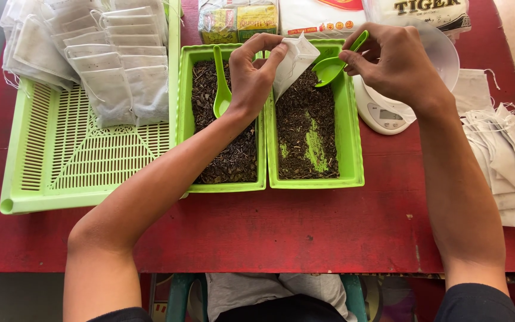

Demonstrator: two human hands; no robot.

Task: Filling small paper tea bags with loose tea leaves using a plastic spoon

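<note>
Over the right-hand tray (353,173) of loose tea, the left hand (251,74) pinched a small white bag (294,59) open by its rim, and the right hand (391,59) pinched a green scoop (332,68) tipped at the bag's mouth. A second spoon (222,89) lay in the left tray (186,119). Filled bags (120,71) were stacked in the slatted basket (78,173), while a heap of empty bags (505,161) waited beside the scale (382,116), so much seemingly remained.
</note>
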